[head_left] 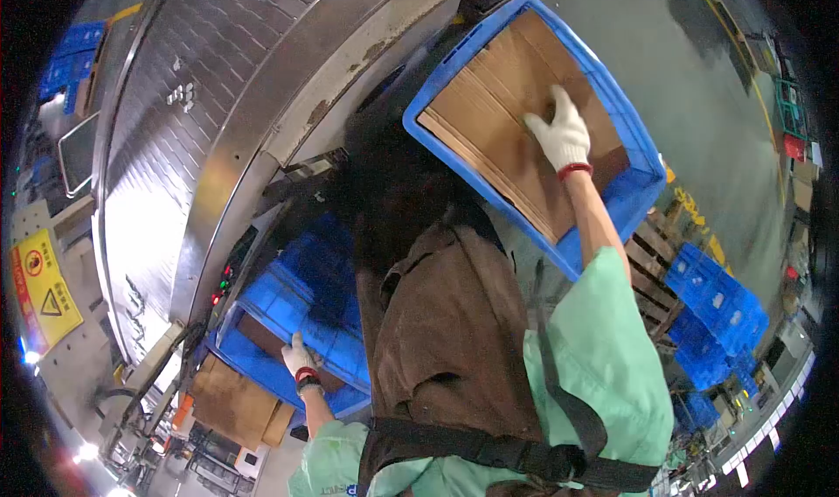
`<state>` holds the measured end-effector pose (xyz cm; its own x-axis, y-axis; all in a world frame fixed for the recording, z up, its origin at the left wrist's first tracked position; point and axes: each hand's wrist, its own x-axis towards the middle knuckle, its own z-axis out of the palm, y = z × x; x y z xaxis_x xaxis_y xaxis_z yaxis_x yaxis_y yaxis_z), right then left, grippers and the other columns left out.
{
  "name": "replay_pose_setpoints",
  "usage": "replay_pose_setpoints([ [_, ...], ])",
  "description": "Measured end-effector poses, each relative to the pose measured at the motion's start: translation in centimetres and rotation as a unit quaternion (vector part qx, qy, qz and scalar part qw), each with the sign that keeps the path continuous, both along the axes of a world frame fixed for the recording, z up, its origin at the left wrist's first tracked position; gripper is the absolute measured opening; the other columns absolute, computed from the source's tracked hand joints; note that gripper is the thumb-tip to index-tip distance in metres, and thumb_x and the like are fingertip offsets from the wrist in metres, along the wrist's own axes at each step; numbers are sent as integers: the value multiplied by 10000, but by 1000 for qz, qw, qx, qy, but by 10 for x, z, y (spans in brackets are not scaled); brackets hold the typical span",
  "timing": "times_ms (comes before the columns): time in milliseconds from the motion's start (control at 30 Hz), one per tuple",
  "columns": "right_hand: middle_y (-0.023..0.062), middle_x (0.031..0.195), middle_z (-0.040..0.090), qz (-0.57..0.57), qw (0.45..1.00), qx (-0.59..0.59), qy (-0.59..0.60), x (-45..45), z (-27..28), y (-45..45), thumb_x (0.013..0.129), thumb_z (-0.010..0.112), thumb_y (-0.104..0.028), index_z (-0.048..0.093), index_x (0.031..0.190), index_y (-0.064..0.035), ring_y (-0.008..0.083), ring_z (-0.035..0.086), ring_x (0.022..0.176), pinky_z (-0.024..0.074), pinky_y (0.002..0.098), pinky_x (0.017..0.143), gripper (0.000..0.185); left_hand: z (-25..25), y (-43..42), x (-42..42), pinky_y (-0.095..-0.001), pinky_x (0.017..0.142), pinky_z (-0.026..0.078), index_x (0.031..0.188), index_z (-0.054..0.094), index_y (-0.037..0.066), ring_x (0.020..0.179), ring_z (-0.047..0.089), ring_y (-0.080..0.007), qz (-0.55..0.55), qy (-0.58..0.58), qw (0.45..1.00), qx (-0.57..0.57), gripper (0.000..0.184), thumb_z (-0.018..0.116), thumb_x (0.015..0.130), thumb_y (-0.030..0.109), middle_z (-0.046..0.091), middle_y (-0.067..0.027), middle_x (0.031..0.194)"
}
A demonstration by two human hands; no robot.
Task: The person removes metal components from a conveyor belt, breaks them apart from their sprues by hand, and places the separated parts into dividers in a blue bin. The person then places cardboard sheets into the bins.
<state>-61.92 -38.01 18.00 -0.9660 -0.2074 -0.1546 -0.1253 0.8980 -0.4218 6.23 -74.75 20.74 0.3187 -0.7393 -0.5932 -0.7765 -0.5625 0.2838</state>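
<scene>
My right hand [564, 134], in a white knit glove with a red band at the wrist, is over the brown cardboard sheets [511, 86] inside a blue plastic crate [642, 152]. Its thumb and fingers are spread, and contact with the cardboard is hard to judge. Lower left, my left hand [299, 357], gloved alike and with a dark band at the wrist, is beside the edge of another blue crate [328, 335]. Its visible fingers stand apart, though part of the hand is hard to make out. Some brown cardboard shows in that crate too.
A metal slat conveyor [210, 69] with small pale pieces [182, 95] on it curves along the left. A yellow warning sign [48, 283] is at far left. Blue crates [712, 292] and a wooden pallet [647, 265] stand at right. A cardboard box [232, 396] lies lower left.
</scene>
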Motion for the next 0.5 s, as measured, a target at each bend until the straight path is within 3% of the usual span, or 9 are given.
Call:
replay_pose_setpoints([
  [100, 293, 1420, 684, 115, 984, 139, -9, 5, -97, 52, 897, 826, -524, 515, 1588, -5, 447, 692, 1278, 549, 535, 1100, 919, 3, -1, -13, -441, 400, 542, 1138, 545, -51, 464, 612, -266, -8, -11, 1000, 23, 524, 698, 1025, 438, 601, -125, 667],
  [133, 288, 1446, 666, 113, 971, 168, -125, -14, -84, 38, 897, 822, -547, 527, 1576, -8, 462, 666, 1299, 530, 535, 1116, 915, 3, -5, -11, -446, 398, 541, 1128, 544, -60, 459, 610, -269, -24, -15, 999, 36, 531, 695, 1025, 438, 601, -129, 658],
  [167, 272, 1554, 606, 123, 969, 176, -120, -21, -49, 15, 863, 856, -495, 553, 1584, -72, 453, 606, 1400, 497, 513, 1180, 889, 5, -8, -7, -451, 396, 540, 1117, 542, -70, 454, 609, -272, -38, -21, 998, 52, 538, 692, 1026, 439, 601, -134, 649],
  [300, 225, 1508, 621, 176, 981, 35, 69, -22, 14, -57, 808, 883, -557, 588, 1535, -97, 399, 614, 1364, 502, 539, 1117, 909, -3, -8, 0, -453, 377, 521, 1068, 530, -58, 443, 600, -273, -51, -13, 998, 23, 536, 706, 1031, 447, 585, -138, 618],
  [333, 224, 1573, 578, 201, 979, 32, 31, -15, 26, -75, 824, 874, -564, 570, 1554, -96, 398, 593, 1398, 477, 558, 1148, 919, -10, -12, 5, -445, 360, 492, 1076, 533, -42, 427, 579, -266, -34, -29, 999, 23, 525, 730, 1028, 442, 569, -129, 607],
  [367, 226, 1600, 561, 208, 974, 84, 9, 0, 12, -92, 846, 864, -554, 553, 1570, -91, 398, 588, 1409, 459, 585, 1170, 913, -12, -17, 3, -444, 358, 484, 1088, 536, -42, 421, 571, -264, -31, -25, 999, 15, 521, 735, 1027, 435, 563, -126, 604],
  [433, 242, 1580, 583, 255, 951, 145, 95, 37, -68, -101, 873, 850, -542, 577, 1550, -82, 418, 605, 1393, 466, 581, 1183, 863, -18, -8, 4, -443, 353, 470, 1111, 542, -42, 409, 553, -261, -8, -15, 1000, -1, 514, 747, 1025, 421, 550, -119, 598],
  [467, 231, 1476, 646, 229, 964, 135, 21, 32, -55, -114, 864, 855, -536, 630, 1488, -92, 411, 644, 1338, 503, 556, 1155, 798, -13, -4, 2, -449, 344, 457, 1159, 567, -44, 398, 563, -270, -20, -3, 1000, -17, 496, 756, 1027, 396, 585, -146, 610],
  [500, 221, 1371, 709, 216, 967, 123, -54, 29, -36, -123, 855, 860, -530, 683, 1427, -103, 404, 682, 1284, 540, 530, 1127, 736, -7, -1, -1, -454, 398, 490, 1277, 600, -59, 473, 642, -269, -47, -22, 999, 0, 594, 781, 988, 427, 654, -176, 680],
])
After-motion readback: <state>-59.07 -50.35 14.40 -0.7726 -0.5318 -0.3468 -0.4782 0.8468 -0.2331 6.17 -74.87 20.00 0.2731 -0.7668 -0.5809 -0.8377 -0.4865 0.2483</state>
